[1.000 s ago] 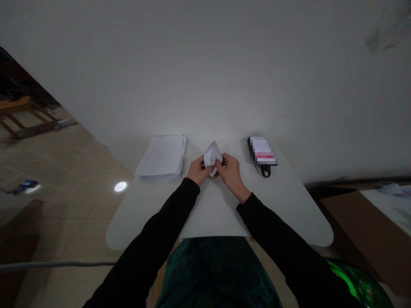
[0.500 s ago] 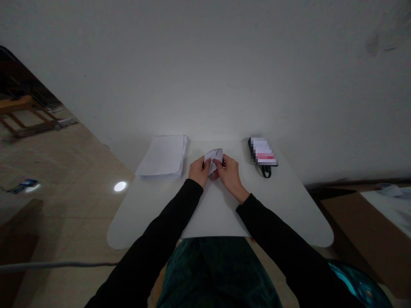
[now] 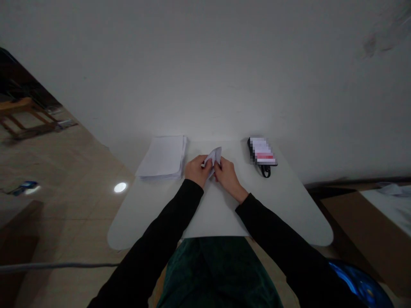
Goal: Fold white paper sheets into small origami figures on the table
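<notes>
I have a small, pointed piece of folded white paper (image 3: 217, 153) between my two hands, over the middle of the smooth white table (image 3: 218, 214). My left hand (image 3: 196, 170) is curled almost closed, with its thumb on the near side of the paper. My right hand (image 3: 226, 173) is curled too, and it pinches the other side. I can't see all my fingers, because some are tucked behind, and I can't tell if the paper touches the table. One tip pokes up above my thumbs. To my left lies a flat stack of white paper sheets (image 3: 162, 156), and to my right is a flat black gadget with a bright, blurry front (image 3: 263, 152). I think I am at the folding and shaping part. The next move seems to need both hands to hold the edges even, with thumbs pressing softly on the fold, so the thin paper doesn't rip or slip.
</notes>
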Tool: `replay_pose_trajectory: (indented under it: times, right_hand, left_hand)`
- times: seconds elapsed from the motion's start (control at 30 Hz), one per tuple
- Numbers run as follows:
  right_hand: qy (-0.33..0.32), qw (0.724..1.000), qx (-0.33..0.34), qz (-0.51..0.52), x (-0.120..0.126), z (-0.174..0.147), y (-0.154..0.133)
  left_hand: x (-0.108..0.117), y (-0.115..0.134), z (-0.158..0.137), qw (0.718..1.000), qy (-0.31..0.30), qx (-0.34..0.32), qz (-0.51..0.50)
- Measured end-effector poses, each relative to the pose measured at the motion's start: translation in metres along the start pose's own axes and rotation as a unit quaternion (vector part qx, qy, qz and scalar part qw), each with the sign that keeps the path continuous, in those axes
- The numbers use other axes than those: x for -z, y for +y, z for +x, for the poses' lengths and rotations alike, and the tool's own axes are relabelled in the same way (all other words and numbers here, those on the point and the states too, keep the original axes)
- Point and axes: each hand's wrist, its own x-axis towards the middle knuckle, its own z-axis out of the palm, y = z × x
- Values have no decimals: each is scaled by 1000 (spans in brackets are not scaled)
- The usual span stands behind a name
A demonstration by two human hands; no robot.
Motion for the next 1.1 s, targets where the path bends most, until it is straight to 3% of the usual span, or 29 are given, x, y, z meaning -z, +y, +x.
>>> replay_pose_trajectory:
  times: [0.27, 0.5, 0.67, 0.93, 1.1]
  right_hand:
    - [-6, 998, 15, -57, 1, -1, 4]
    - [-3, 999, 23, -47, -1, -1, 1]
    - [-8, 998, 29, -54, -4, -3, 1]
    - [-5, 993, 32, -114, -8, -6, 1]
    - [-48, 997, 29, -44, -4, -5, 6]
  left_hand:
    - [-3, -9, -1, 996, -49, -34, 68]
    - [-3, -2, -1, 993, -39, -42, 104]
    - [-3, -1, -1, 983, -63, -9, 170]
    - [6, 14, -3, 935, -170, 62, 304]
    - [9, 3, -1, 946, -173, 27, 272]
